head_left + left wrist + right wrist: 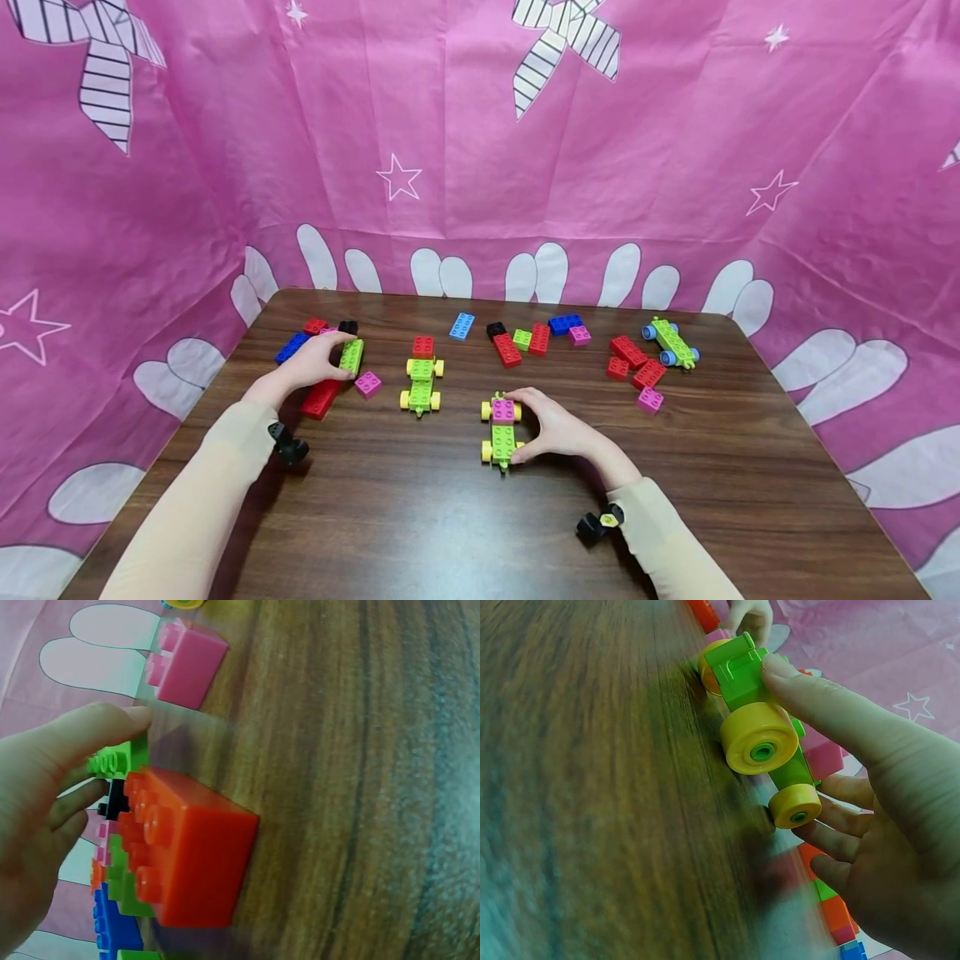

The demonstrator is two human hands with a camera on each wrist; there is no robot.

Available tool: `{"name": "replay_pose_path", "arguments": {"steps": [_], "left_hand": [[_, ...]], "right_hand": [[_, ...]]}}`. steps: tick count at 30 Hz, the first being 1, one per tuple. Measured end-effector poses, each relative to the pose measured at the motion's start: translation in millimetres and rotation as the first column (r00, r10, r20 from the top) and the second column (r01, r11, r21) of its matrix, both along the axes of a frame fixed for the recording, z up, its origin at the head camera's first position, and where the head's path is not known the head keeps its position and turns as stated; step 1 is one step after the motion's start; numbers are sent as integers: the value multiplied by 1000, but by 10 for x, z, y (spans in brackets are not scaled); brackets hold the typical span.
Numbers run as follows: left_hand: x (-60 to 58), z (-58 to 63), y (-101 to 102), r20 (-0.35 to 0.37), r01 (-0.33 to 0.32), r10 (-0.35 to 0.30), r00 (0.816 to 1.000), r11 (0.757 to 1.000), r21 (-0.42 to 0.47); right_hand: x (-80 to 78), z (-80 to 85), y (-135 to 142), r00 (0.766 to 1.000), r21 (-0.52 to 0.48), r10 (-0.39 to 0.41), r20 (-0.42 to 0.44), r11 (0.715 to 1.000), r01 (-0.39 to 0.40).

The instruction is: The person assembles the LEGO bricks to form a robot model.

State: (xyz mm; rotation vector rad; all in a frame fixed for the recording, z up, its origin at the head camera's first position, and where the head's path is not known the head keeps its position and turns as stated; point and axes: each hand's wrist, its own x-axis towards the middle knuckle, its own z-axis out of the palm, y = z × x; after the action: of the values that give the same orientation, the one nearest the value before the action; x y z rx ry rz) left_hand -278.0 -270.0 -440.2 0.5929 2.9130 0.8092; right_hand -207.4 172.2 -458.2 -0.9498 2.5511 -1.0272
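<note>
In the head view my left hand (311, 361) pinches a long lime-green brick (351, 357) between thumb and fingers. A long red brick (321, 398) lies beneath that hand, with a pink brick (368, 384) to its right. The thumb lies against the green brick (136, 754) in the left wrist view. My right hand (558, 429) holds a lime-green toy car base with yellow wheels (503, 443) by its two ends. A pink brick (503, 411) sits on the base's far half. Left of it stands a similar yellow-wheeled car base (421, 393), with a red brick (423, 347) at its far end.
Behind my left hand lie blue (291, 347), red (315, 326) and black (348, 327) bricks. Several loose bricks, including a light blue one (462, 326), line the back. At right are red bricks (628, 352) and a blue-wheeled car base (671, 342). A pink curtain surrounds the table's back and sides.
</note>
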Motion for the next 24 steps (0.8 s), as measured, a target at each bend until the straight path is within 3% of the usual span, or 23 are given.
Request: {"name": "replay_pose_path", "arguments": {"steps": [6, 15, 24], "left_hand": [[22, 83, 17, -58, -30, 33, 998, 998, 51], [78, 188, 157, -162, -23, 50, 986, 987, 160], [215, 394, 405, -281, 38, 51, 958, 952, 303]], "right_hand": [[-6, -7, 4, 1000, 8, -6, 4, 1000, 6], [-7, -26, 6, 1000, 1, -11, -9, 1000, 11], [-26, -57, 21, 1000, -3, -8, -23, 1000, 8]]}}
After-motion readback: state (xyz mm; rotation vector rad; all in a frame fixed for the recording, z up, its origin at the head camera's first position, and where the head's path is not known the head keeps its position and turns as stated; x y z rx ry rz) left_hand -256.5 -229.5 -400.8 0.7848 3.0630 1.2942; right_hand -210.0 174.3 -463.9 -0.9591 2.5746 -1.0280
